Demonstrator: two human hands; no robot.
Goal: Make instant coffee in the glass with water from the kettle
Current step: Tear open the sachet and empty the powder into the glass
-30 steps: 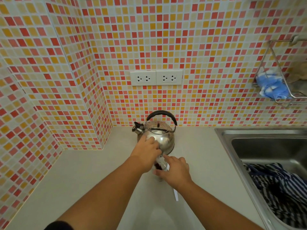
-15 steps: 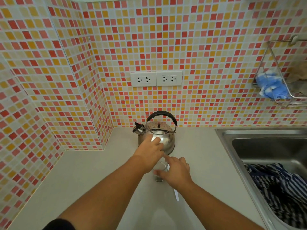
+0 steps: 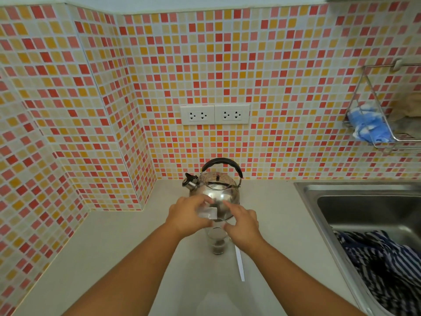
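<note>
Now both hands have lifted the sachet (image 3: 207,212) above the glass (image 3: 218,241).

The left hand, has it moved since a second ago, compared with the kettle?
Yes. The left hand was pressed against the front of the kettle; now it has drawn slightly back toward the person and grips a small silvery packet above the glass.

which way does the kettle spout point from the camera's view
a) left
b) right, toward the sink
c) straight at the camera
a: the kettle stands on the counter by the tiled wall, and its spout sticks out on the left side of the body, away from the sink.
</note>
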